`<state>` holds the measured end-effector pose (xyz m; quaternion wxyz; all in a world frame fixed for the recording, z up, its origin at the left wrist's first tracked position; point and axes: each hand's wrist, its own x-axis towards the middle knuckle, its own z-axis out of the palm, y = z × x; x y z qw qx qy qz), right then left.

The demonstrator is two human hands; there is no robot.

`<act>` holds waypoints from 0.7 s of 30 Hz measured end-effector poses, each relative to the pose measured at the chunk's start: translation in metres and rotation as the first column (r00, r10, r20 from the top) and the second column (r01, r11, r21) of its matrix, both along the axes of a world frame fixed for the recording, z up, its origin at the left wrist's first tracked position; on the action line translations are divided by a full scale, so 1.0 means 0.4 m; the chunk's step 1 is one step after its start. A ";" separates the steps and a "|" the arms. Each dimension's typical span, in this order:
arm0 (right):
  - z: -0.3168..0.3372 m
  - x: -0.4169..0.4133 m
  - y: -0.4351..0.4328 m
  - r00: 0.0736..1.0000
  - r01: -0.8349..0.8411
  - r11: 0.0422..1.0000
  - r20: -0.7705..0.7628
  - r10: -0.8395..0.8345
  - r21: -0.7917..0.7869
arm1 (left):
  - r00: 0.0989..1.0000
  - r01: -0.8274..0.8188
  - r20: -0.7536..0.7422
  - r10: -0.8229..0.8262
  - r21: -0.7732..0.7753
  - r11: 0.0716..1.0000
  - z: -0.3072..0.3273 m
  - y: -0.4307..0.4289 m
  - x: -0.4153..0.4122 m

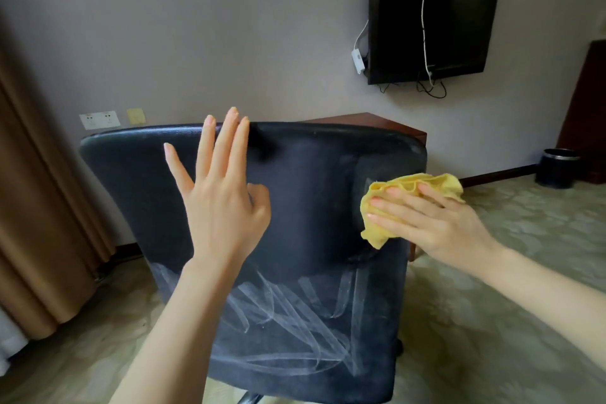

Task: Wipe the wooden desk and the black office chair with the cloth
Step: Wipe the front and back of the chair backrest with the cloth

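Here, cloth (380,226) beneath right hand (436,223).

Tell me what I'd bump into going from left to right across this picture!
Brown curtain → wall sockets → left hand → right hand pressing the yellow cloth → dark bin. The chair and TV spread too wide to place.

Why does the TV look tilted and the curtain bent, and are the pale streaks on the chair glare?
Head view: the wide-angle lens bows the edges, so the television and curtain lean; the light is soft and dim, with only a faint shadow beside the left hand; the streaks on the black chair look like wipe marks, not glare.
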<state>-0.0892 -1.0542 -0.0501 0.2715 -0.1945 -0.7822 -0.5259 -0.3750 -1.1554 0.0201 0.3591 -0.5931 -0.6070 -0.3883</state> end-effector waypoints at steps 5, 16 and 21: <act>0.140 -0.057 -0.006 0.991 -0.072 0.985 -0.096 0.088 0.158 | 0.979 0.102 -0.179 -0.098 0.013 0.995 -0.030 0.025 0.102; 0.026 -0.189 0.057 0.913 -0.081 0.976 -0.378 0.153 0.202 | 0.971 0.223 -0.119 -0.209 0.124 0.967 -0.017 0.114 0.103; -0.100 -0.169 0.070 0.970 -0.061 0.996 -0.232 0.073 0.060 | 0.966 0.245 -0.121 -0.229 0.141 0.959 -0.021 0.131 0.114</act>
